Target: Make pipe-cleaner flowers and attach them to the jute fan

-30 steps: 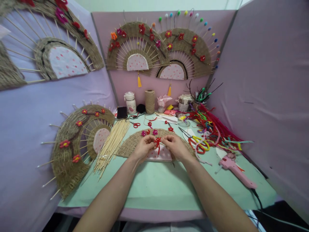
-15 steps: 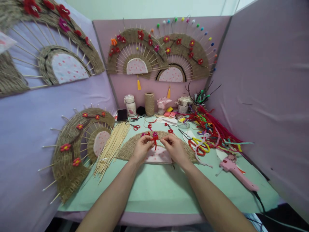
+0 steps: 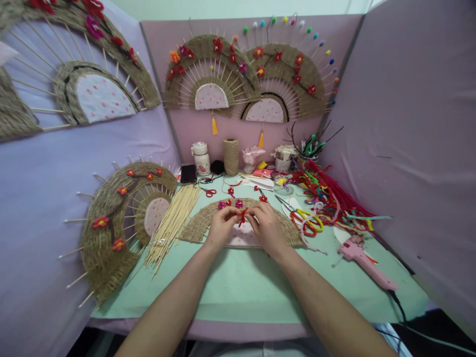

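Between my fingertips, above a twine-wrapped fan, is a small red pipe-cleaner piece (image 3: 242,216). My left hand (image 3: 222,227) pinches it from the left, and my right hand (image 3: 266,229) has its thumb and fingers closed on its right side. The tan fan (image 3: 203,217) lies flat on the table under both hands, with a pink spotted half-round (image 3: 243,239) at its lower middle. Magenta flowers (image 3: 238,203) and a red one rest along the fan's upper edge, just beyond my fingers.
Left of the fan lies a bundle of thin sticks (image 3: 173,223). To the right are yellow-handled scissors (image 3: 310,219), a heap of coloured pipe cleaners (image 3: 323,191) and a pink glue gun (image 3: 366,265). A twine spool (image 3: 231,157) and white bottle (image 3: 201,159) stand behind.
My right hand has moved left, closer to my left hand, and its fingers now meet the red piece. The red strip that hung down is now bunched between the fingertips. The view has shifted slightly.
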Demonstrator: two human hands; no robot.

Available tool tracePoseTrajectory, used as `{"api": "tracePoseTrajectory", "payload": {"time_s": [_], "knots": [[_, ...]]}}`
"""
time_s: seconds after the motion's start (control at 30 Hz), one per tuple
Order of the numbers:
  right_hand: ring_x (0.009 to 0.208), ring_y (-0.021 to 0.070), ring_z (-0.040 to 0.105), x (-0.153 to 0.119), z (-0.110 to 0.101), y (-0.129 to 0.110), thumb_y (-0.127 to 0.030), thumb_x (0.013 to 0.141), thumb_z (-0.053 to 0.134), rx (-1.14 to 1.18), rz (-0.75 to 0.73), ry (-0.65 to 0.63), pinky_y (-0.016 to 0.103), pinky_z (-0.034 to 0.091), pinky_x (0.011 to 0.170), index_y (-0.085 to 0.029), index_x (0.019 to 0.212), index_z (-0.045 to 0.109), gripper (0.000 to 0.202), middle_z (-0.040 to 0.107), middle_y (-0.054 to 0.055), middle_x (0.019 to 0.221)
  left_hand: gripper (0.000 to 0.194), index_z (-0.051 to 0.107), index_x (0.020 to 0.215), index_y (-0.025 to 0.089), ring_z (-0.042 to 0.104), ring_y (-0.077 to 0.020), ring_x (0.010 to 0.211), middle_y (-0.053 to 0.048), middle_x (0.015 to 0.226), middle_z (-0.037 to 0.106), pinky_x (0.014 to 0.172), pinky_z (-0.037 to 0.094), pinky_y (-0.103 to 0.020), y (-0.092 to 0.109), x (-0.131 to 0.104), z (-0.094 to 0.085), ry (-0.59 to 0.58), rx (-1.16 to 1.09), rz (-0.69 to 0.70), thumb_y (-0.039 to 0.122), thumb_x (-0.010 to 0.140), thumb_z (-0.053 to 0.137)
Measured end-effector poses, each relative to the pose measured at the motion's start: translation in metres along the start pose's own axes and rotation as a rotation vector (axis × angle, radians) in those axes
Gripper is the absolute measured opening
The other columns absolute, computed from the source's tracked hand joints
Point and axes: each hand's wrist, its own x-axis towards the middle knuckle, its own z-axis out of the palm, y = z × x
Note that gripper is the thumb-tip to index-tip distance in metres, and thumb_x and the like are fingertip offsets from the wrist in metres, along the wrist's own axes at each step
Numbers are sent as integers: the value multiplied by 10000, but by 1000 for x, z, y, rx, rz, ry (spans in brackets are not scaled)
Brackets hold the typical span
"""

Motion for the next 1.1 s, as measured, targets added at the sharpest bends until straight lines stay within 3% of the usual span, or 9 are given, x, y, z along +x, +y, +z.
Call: {"api": "tracePoseTrajectory", "payload": {"time_s": [0.2,0.4,0.63,0.8,0.97,1.1], "knots": [[799,198,509,1,1,2,-233,858,502,56,14,10,329,418,732,-178,789,605,136,582,64,797,156,635,742,147,565,-121,700,-15,742,631,671,429,-236,-5,-1,2,-22,-70,-76,236,628,694],[794,185,535,3,0,8,-219,826,544,170,39,-15,306,426,716,-191,777,615,91,593,46,784,207,637,758,138,522,-85,624,3,683,604,608,396,-207,-7,-1,0,-82,-145,-141,261,613,720],[782,186,553,3,0,10,-214,816,546,184,70,-52,313,439,711,-191,784,638,99,610,54,786,189,629,733,137,559,-114,711,-24,742,611,705,445,-250,-1,-4,5,-35,-264,-211,273,627,705],[783,191,564,0,3,10,-229,821,534,129,41,-50,326,447,719,-197,803,656,127,629,60,797,209,607,714,141,554,-113,671,-9,695,586,655,441,-234,-4,-4,7,-24,-210,-175,298,622,710],[790,192,588,-2,2,7,-169,797,520,117,80,-66,334,454,745,-196,1018,606,239,654,56,839,230,591,722,151,545,-104,625,3,675,595,595,411,-215,-5,-6,6,-41,-106,-168,281,598,734],[758,181,595,-3,-1,3,-160,791,516,148,119,-55,325,461,736,-188,1119,527,329,660,49,828,235,579,724,156,554,-105,625,8,674,586,596,414,-221,-4,-7,7,-46,-179,-197,288,606,733]]}}
